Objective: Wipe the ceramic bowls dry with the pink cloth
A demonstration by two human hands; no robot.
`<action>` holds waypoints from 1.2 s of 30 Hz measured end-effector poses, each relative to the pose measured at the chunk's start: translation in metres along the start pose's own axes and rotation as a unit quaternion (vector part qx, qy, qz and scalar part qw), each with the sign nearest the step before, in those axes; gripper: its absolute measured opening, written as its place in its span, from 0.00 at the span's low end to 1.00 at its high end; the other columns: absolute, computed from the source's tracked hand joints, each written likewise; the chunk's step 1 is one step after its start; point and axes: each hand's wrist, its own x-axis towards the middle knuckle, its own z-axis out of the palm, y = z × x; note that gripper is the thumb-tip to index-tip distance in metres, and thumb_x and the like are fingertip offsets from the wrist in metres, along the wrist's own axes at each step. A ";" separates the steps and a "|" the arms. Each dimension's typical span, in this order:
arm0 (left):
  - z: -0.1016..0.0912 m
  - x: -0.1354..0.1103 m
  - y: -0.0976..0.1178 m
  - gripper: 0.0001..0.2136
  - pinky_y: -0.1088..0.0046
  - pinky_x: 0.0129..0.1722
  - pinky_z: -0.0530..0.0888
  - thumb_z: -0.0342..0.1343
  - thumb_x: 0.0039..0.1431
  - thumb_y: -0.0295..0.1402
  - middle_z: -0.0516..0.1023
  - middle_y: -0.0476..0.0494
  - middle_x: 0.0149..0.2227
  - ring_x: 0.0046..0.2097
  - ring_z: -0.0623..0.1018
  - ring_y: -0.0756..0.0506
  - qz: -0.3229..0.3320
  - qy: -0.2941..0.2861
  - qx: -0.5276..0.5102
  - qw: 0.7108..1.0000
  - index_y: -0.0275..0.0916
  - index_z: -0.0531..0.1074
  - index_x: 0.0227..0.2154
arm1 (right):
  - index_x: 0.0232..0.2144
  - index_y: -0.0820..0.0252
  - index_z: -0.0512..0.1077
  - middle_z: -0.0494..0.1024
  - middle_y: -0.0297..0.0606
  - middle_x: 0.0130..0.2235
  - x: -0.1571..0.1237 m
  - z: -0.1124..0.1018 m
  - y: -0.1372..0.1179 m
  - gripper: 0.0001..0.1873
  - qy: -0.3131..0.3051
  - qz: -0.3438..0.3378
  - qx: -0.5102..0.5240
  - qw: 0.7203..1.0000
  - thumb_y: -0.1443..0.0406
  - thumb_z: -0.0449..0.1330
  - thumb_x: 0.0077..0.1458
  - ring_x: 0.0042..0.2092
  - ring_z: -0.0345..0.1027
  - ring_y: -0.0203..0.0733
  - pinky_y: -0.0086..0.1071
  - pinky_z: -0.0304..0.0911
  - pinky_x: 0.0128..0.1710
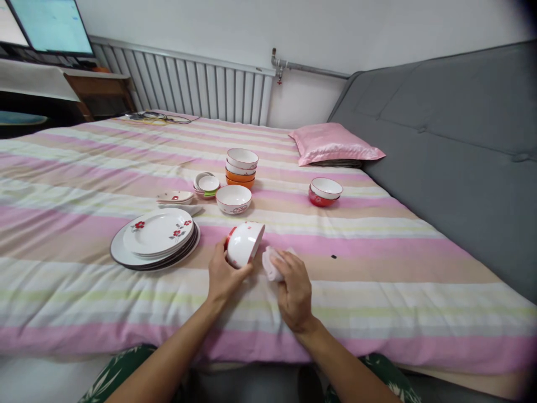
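My left hand point(223, 275) is closed round a white bowl point(243, 245) tipped on its side, its opening facing right. Some red shows at the bowl's left side; whether that is a second bowl I cannot tell. A crumpled white tissue or cloth point(272, 265) is gripped in my right hand point(296, 291), just right of the bowl and apart from it. Beyond them stands an upright white bowl point(233, 197), in front of a stack of white and orange bowls point(241, 163). Left of my left hand lies a pile of plates point(157, 232), the top one with red flowers.
Small dishes point(207, 183) and shallow oval dishes point(174, 197) sit behind the plates. Further right are two nested bowls point(325, 191) and a small black piece point(334, 257). A pink pillow point(333, 143) lies near the grey headboard point(436, 129). Cables point(163, 117) lie at the striped bed's point(377, 305) far edge.
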 end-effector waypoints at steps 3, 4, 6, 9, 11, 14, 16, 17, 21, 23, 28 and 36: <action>-0.004 0.004 0.001 0.29 0.59 0.42 0.74 0.62 0.41 0.34 0.74 0.35 0.44 0.44 0.76 0.38 -0.078 0.022 -0.054 0.995 0.32 0.65 0.48 | 0.56 0.52 0.63 0.71 0.43 0.54 0.005 -0.005 0.010 0.23 0.053 0.112 0.032 0.992 0.71 0.49 0.60 0.56 0.64 0.46 0.48 0.60 0.55; -0.005 0.005 0.002 0.27 0.58 0.42 0.75 0.62 0.41 0.34 0.75 0.36 0.43 0.43 0.76 0.38 -0.089 0.027 -0.076 0.993 0.32 0.66 0.47 | 0.56 0.53 0.63 0.71 0.44 0.54 0.006 -0.007 0.013 0.22 0.069 0.160 0.051 0.983 0.69 0.50 0.60 0.55 0.64 0.46 0.47 0.61 0.54; -0.007 0.004 0.003 0.24 0.57 0.43 0.75 0.61 0.41 0.35 0.76 0.38 0.41 0.42 0.76 0.39 -0.082 0.026 -0.120 0.989 0.34 0.68 0.44 | 0.56 0.55 0.62 0.71 0.44 0.53 0.010 -0.010 0.021 0.21 0.103 0.258 0.094 0.956 0.63 0.52 0.61 0.54 0.65 0.47 0.44 0.62 0.53; -0.006 -0.001 0.007 0.22 0.55 0.45 0.74 0.58 0.43 0.35 0.76 0.38 0.42 0.43 0.76 0.39 -0.044 -0.019 -0.176 0.983 0.35 0.68 0.44 | 0.51 0.57 0.65 0.74 0.42 0.47 0.013 -0.013 0.032 0.19 0.141 0.368 0.179 0.902 0.56 0.52 0.60 0.48 0.69 0.45 0.40 0.65 0.47; -0.004 -0.006 0.011 0.22 0.55 0.47 0.73 0.57 0.45 0.36 0.76 0.36 0.44 0.45 0.76 0.38 -0.027 -0.074 -0.203 0.976 0.34 0.69 0.45 | 0.46 0.57 0.67 0.75 0.37 0.40 0.014 -0.015 0.037 0.18 0.154 0.410 0.246 0.865 0.53 0.52 0.60 0.41 0.71 0.42 0.37 0.67 0.41; -0.001 -0.012 0.016 0.25 0.58 0.45 0.74 0.58 0.42 0.36 0.77 0.35 0.45 0.46 0.76 0.37 -0.020 -0.163 -0.203 0.965 0.33 0.69 0.46 | 0.40 0.57 0.68 0.75 0.32 0.34 0.018 -0.017 0.040 0.17 0.182 0.443 0.316 0.819 0.51 0.54 0.58 0.32 0.71 0.38 0.32 0.67 0.33; 0.001 -0.013 0.018 0.26 0.60 0.44 0.75 0.58 0.40 0.35 0.77 0.36 0.44 0.45 0.76 0.37 -0.018 -0.200 -0.186 0.962 0.33 0.68 0.47 | 0.39 0.57 0.69 0.76 0.34 0.35 0.023 -0.019 0.039 0.19 0.196 0.473 0.360 0.780 0.49 0.55 0.56 0.31 0.71 0.39 0.33 0.68 0.31; 0.001 -0.014 0.018 0.26 0.60 0.43 0.75 0.58 0.40 0.35 0.77 0.36 0.44 0.45 0.76 0.37 -0.017 -0.207 -0.181 0.961 0.34 0.68 0.47 | 0.41 0.57 0.70 0.77 0.36 0.36 0.026 -0.021 0.038 0.21 0.195 0.489 0.390 0.755 0.48 0.54 0.56 0.31 0.72 0.39 0.34 0.69 0.31; 0.002 -0.013 0.017 0.26 0.59 0.45 0.74 0.57 0.41 0.34 0.76 0.35 0.45 0.46 0.76 0.36 -0.018 -0.197 -0.188 0.962 0.33 0.68 0.47 | 0.51 0.51 0.67 0.75 0.40 0.48 0.037 -0.033 0.034 0.27 0.189 0.497 0.495 0.687 0.45 0.52 0.56 0.39 0.74 0.43 0.40 0.71 0.36; 0.002 -0.013 0.016 0.26 0.59 0.44 0.74 0.57 0.40 0.34 0.77 0.34 0.45 0.46 0.76 0.36 -0.017 -0.197 -0.185 0.963 0.33 0.68 0.47 | 0.55 0.47 0.64 0.72 0.40 0.53 0.038 -0.039 0.034 0.28 0.170 0.482 0.515 0.688 0.46 0.55 0.55 0.45 0.73 0.45 0.43 0.71 0.39; 0.001 -0.013 0.017 0.26 0.60 0.43 0.75 0.56 0.39 0.33 0.77 0.36 0.43 0.44 0.77 0.37 -0.008 -0.194 -0.166 0.967 0.34 0.69 0.46 | 0.57 0.37 0.60 0.72 0.38 0.53 0.033 -0.046 0.038 0.38 0.063 0.459 0.517 0.719 0.57 0.68 0.44 0.48 0.71 0.48 0.41 0.73 0.37; 0.005 -0.018 0.013 0.26 0.61 0.43 0.75 0.56 0.39 0.33 0.77 0.36 0.44 0.45 0.77 0.37 -0.008 -0.166 -0.174 0.971 0.34 0.68 0.46 | 0.58 0.39 0.57 0.73 0.36 0.51 0.036 -0.049 0.034 0.44 -0.001 0.441 0.512 0.737 0.65 0.68 0.39 0.49 0.72 0.47 0.44 0.72 0.43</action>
